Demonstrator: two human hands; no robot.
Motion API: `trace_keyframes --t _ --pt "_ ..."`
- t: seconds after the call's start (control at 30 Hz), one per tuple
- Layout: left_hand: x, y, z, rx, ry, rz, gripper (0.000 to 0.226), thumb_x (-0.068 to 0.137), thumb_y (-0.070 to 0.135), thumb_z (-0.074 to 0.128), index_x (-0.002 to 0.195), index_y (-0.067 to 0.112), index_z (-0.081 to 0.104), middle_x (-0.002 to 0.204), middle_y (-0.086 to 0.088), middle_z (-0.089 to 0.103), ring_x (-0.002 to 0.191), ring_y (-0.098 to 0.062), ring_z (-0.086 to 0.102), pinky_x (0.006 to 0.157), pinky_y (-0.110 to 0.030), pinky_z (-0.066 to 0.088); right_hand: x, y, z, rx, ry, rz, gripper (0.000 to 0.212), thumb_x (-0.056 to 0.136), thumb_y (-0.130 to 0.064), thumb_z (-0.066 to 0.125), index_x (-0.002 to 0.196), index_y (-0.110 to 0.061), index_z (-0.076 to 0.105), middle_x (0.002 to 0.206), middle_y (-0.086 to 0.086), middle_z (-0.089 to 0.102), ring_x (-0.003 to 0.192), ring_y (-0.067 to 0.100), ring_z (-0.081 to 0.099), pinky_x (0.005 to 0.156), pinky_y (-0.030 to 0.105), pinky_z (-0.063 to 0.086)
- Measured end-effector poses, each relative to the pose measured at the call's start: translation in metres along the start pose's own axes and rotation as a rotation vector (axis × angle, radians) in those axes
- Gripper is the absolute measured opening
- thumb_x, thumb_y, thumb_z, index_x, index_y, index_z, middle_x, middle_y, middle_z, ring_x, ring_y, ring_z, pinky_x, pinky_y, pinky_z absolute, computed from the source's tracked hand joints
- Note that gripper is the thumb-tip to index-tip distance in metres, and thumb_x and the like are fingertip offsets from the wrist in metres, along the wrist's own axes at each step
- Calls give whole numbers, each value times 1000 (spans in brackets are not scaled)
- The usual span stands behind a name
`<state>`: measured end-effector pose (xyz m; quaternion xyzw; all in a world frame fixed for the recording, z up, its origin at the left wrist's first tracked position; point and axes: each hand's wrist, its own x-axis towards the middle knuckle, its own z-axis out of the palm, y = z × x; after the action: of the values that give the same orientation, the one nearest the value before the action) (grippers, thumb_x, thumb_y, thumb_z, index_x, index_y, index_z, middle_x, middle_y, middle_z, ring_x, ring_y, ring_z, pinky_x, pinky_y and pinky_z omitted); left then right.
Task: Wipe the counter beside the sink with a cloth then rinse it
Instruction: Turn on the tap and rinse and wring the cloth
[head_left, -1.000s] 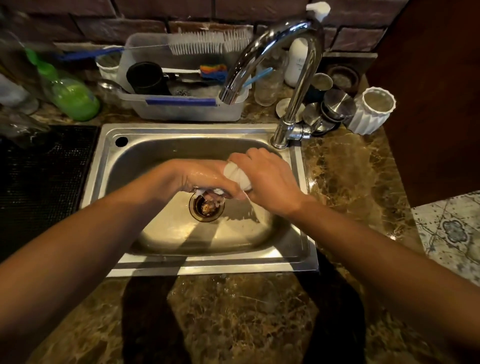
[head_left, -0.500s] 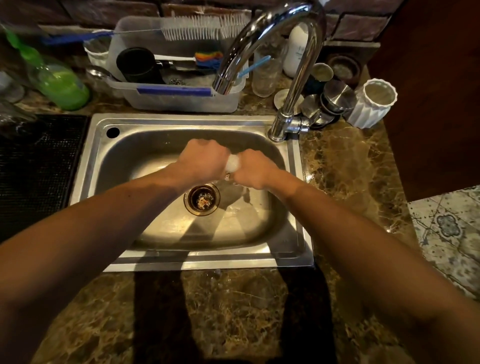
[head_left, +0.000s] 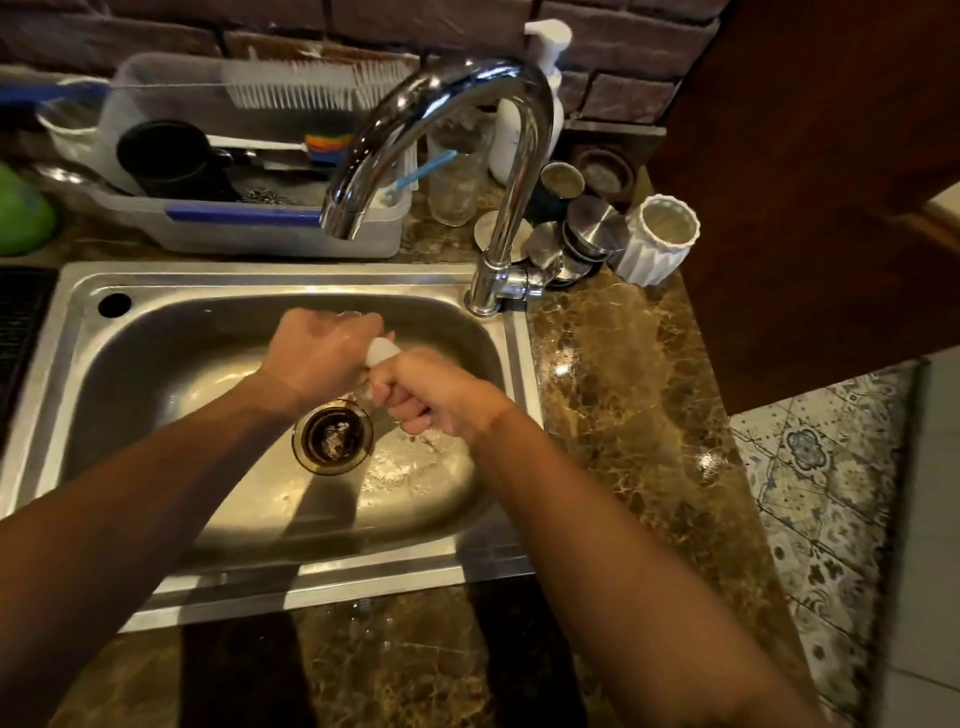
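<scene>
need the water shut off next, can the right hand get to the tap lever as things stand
Probably not yet: the right hand is clenched on the cloth. Once it lets go, the path to the tap lever looks clear.

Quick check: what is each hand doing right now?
Left hand: closed on one end of the cloth, over the sink.
Right hand: closed on the other end.

I count: one stainless steel sink (head_left: 62, 332); one curved chrome tap (head_left: 457, 104); one white ribbed ceramic cup (head_left: 657, 244); one clear plastic dish tub (head_left: 249, 234); one white pump bottle (head_left: 545, 52); my two hands, left hand (head_left: 322, 353) and right hand (head_left: 436, 389).
</scene>
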<state>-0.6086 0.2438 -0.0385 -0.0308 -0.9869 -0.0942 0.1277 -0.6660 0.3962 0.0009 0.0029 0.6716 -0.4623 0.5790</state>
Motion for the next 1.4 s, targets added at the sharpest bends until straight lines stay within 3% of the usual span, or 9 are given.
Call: trace_keyframes --t 0.3,0.43,0.53,0.63,0.77,0.93,1.1,1.27,1.4 --pt "4 20 -9 -50 38 -29 22 97 29 70 87 10 66 74 -10 66 63 -30 64 52 -29 37 -15 7 -6 61 4 -89 12 89 1 56 91 -10 53 60 -1 39 40 8 31 39 23 25" --pt "0 38 -21 -92 -104 -365 61 71 18 94 120 13 56 116 -15 66 102 -33 66 69 -39 54 -27 12 -11 -351 265 -313 34 88 -30 72 114 -19 54 93 -1 61 72 16 58 56 29 44" --pt "-1 48 -30 -172 -247 -559 49 79 13 87 120 13 61 124 -13 62 108 -32 64 78 -35 49 -33 21 -13 -845 588 -697 60 82 -29 77 135 -24 50 128 2 62 112 24 60 87 39 55" --pt "3 49 -39 -684 -401 -792 17 91 12 76 106 18 69 97 -5 73 89 -24 67 71 -36 51 -32 31 -4 -1174 715 -937 83 73 -12 81 146 -22 45 145 9 52 122 31 53 91 42 53" --pt "-5 44 -48 -997 -599 -899 6 95 15 71 94 9 71 63 -11 63 54 -14 55 52 -26 44 -21 33 -5 -1343 818 -985 72 71 -13 85 136 -14 53 113 13 63 90 30 59 70 39 49" --pt "-11 43 -25 -458 -649 -673 20 91 27 74 82 11 69 80 -8 72 66 -20 61 58 -30 46 -11 22 -11 -1530 688 -869 14 86 -10 69 99 -13 65 80 4 68 63 25 65 52 31 34" --pt "-10 24 -21 187 -512 -256 42 92 51 66 126 27 67 93 1 77 71 -18 65 51 -25 41 7 11 -2 -1377 537 -520 32 84 -38 70 63 -22 52 60 -8 55 53 11 52 50 25 36" --pt "-10 16 -21 310 -482 -30 32 93 45 67 116 24 64 91 3 75 73 -20 70 56 -26 39 8 19 1 -687 208 -212 16 79 -23 76 85 -15 64 76 2 67 67 22 68 55 34 59" --pt "-10 14 -18 169 -308 107 35 72 27 94 92 8 72 71 -10 74 54 -32 68 53 -28 39 3 32 4 -254 125 -141 21 81 -12 77 99 -8 67 68 1 58 56 14 51 47 26 36"
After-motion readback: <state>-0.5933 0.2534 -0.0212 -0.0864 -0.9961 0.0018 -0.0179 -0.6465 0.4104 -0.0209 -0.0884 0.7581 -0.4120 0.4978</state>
